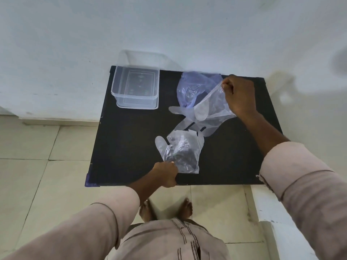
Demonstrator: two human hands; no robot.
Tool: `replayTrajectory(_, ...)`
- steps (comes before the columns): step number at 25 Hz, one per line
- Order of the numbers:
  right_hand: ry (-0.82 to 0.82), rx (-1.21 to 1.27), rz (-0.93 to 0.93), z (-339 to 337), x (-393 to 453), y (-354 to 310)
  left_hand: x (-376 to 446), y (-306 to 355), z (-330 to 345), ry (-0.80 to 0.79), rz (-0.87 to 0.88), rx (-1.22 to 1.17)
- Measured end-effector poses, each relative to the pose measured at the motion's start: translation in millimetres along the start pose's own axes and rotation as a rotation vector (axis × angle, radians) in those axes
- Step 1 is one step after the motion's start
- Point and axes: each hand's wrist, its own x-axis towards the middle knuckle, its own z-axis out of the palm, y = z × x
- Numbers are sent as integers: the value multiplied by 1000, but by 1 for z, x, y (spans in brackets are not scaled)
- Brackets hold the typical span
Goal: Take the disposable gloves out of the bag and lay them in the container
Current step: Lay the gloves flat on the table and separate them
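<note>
The container [136, 87], clear and with nothing inside, stands at the far left corner of the dark surface [131, 137]. It has faint moulded marks on its bottom, but they are too small to read. No brand or writing is readable on anything here.

Near the front edge, a little left of the middle, the left hand [167, 173] is closed and pinches the near edge of one glove [181, 152], which lies flat on the surface. Its long axis runs from the front edge toward the far edge, with the thumb part pointing to the far left.

To the right, the second glove [210, 109] is lifted at its cuff by the right hand [238, 94], closed around it near the far right part of the surface; its fingers hang down toward the middle. Behind it, at the far edge, lies the crumpled bag [195, 87], bluish and thin.

The container lies to the far left of both gloves, so the left hand is nearer to it. In my judgement, the coming move is a carry leftward and away from the person
</note>
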Motion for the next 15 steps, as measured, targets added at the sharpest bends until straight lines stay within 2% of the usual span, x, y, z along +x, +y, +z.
replayTrajectory(4, -40, -12, -79, -14, 1, -6, 0, -9, -5, -62, -33, -146)
replayTrajectory(6, -108, -14, -153, -21, -4, -10, -9, -5, -28, -12, -44, -325)
replayTrajectory(7, -144, -25, -193, -25, -5, -12, -16, 1, -45, 80, -45, -425)
replayTrajectory(8, -175, -45, -238, -29, -6, -15, -25, 8, -65, 244, -44, -507)
replayTrajectory(11, -268, -103, -385, -48, -3, -24, -50, 29, -126, 861, -13, -693)
replayTrajectory(12, -299, -123, -434, -55, -1, -27, -53, 32, -143, 987, 14, -733)
replayTrajectory(13, -324, -146, -471, -64, 0, -30, -55, 37, -160, 1050, 34, -753)
replayTrajectory(15, -363, -179, -516, -81, 2, -36, -52, 43, -189, 989, 45, -794)
